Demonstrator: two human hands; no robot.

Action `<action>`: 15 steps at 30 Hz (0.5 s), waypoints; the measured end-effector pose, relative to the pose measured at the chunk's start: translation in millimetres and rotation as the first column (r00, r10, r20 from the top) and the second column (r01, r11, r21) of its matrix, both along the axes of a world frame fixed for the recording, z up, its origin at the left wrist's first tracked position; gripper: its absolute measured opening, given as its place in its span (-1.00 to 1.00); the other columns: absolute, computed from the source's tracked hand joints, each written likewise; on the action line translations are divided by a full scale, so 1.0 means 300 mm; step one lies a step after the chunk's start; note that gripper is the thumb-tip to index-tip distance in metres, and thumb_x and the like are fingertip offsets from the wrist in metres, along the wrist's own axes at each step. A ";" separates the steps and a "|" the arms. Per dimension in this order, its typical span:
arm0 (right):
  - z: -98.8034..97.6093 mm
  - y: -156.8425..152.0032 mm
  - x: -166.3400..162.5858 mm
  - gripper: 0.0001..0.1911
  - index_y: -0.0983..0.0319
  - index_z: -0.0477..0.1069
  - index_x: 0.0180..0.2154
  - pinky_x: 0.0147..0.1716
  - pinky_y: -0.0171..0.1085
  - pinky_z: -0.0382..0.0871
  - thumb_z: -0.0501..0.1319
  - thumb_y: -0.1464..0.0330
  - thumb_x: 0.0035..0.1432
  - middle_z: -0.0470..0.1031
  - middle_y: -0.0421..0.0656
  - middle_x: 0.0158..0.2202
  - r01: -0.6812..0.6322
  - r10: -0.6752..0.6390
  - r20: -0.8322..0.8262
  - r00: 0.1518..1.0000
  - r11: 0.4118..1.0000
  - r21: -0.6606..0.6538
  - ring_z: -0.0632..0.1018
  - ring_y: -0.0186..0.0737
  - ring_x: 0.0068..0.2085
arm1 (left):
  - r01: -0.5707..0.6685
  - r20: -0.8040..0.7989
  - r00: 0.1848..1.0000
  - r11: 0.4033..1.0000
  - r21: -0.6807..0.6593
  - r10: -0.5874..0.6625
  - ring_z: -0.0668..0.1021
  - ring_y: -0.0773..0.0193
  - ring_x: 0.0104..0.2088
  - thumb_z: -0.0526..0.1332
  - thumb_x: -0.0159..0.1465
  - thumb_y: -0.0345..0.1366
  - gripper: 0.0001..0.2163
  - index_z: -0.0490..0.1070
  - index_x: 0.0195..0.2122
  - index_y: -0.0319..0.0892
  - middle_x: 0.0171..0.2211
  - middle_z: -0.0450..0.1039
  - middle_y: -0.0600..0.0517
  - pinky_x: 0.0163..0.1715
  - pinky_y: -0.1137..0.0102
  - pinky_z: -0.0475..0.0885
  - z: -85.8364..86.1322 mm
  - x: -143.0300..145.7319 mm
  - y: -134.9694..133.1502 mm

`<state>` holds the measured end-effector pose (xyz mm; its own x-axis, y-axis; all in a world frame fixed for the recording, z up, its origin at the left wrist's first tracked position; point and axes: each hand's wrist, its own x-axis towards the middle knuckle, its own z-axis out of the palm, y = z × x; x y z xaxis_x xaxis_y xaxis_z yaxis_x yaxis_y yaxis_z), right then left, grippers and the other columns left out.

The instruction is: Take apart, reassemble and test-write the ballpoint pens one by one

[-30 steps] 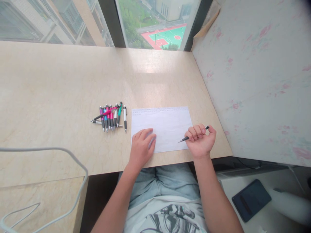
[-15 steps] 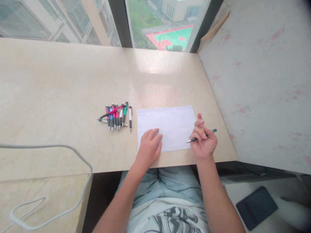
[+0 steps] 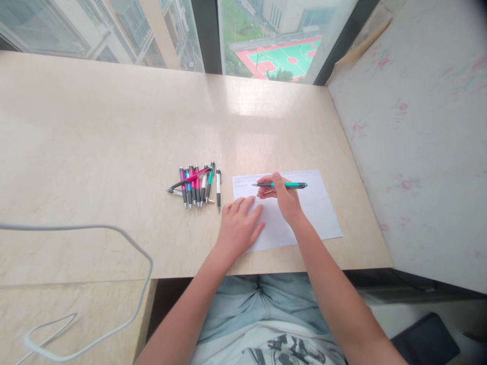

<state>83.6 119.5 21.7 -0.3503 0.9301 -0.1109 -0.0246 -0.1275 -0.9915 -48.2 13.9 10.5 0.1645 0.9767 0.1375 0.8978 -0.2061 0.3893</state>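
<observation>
A white sheet of paper (image 3: 304, 218) lies on the table, with rows of small handwriting along its top edge. My left hand (image 3: 239, 223) rests flat on the sheet's left side, fingers spread. In my right hand (image 3: 281, 195) is a green and black pen (image 3: 291, 185), gripped between thumb and fingers. The pen lies nearly level, its tip pointing left near the written lines; whether it touches the paper I cannot tell. Left of the sheet sits a pile of several coloured pens (image 3: 196, 186). A white pen (image 3: 218, 187) lies upright in view between pile and paper.
The pale table (image 3: 114, 126) runs back to a window (image 3: 266, 40). A floral-papered wall (image 3: 414, 142) bounds the right side. A grey cable (image 3: 139, 248) loops over the front left. A dark flat device (image 3: 428, 342) lies low at the right.
My right hand has moved left and up from the paper's right edge to its written lines, turning palm down with the pen. The whole view has shifted slightly; my left hand stays on the sheet.
</observation>
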 end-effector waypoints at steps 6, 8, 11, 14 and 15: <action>-0.066 0.036 -0.081 -0.68 0.18 0.41 -0.47 -0.40 -0.26 0.30 0.19 0.12 0.20 0.43 -0.23 -0.55 0.059 -0.236 0.383 0.893 0.906 0.419 0.43 -0.29 -0.50 | 0.029 0.061 0.998 0.999 -0.031 -0.027 0.31 -0.12 0.16 0.19 0.25 -0.24 -0.63 0.36 0.10 -0.07 0.18 0.31 -0.18 0.02 0.01 0.20 -0.005 0.011 0.008; -0.081 0.043 -0.083 -0.69 0.18 0.39 -0.49 -0.42 -0.27 0.26 0.16 0.16 0.22 0.42 -0.23 -0.56 0.038 -0.263 0.433 0.862 0.885 0.463 0.41 -0.29 -0.51 | 0.029 0.077 0.997 0.999 -0.044 -0.025 0.30 -0.11 0.17 0.19 0.26 -0.23 -0.64 0.37 0.10 -0.07 0.19 0.30 -0.17 0.02 0.01 0.20 -0.003 0.009 0.010; -0.097 0.045 -0.078 -0.68 0.19 0.36 -0.52 -0.46 -0.30 0.22 0.13 0.19 0.23 0.40 -0.25 -0.59 0.022 -0.275 0.463 0.843 0.877 0.480 0.38 -0.32 -0.53 | 0.031 0.090 0.996 0.998 -0.059 -0.025 0.29 -0.10 0.18 0.18 0.27 -0.21 -0.65 0.37 0.09 -0.07 0.21 0.29 -0.15 0.04 0.01 0.20 -0.003 0.004 0.012; -0.106 0.044 -0.077 -0.67 0.20 0.31 -0.56 -0.49 -0.33 0.17 0.13 0.22 0.22 0.35 -0.28 -0.62 0.019 -0.304 0.497 0.813 0.866 0.500 0.33 -0.35 -0.56 | 0.029 0.095 0.995 0.997 -0.076 -0.022 0.29 -0.08 0.18 0.17 0.28 -0.19 -0.65 0.37 0.09 -0.07 0.21 0.29 -0.13 0.04 0.02 0.20 -0.005 0.000 0.013; -0.107 0.043 -0.077 -0.67 0.20 0.30 -0.56 -0.49 -0.33 0.17 0.13 0.23 0.22 0.35 -0.28 -0.62 0.010 -0.307 0.510 0.803 0.864 0.504 0.32 -0.36 -0.56 | 0.030 0.096 0.995 0.996 -0.080 -0.022 0.29 -0.07 0.18 0.17 0.29 -0.19 -0.65 0.37 0.09 -0.06 0.21 0.29 -0.13 0.04 0.03 0.20 -0.005 -0.001 0.014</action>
<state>60.4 132.4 -10.3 -0.2062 0.9551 0.2126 0.5695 0.2939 -0.7677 -48.4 18.0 8.9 0.1799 0.9809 0.0740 0.8508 -0.1929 0.4887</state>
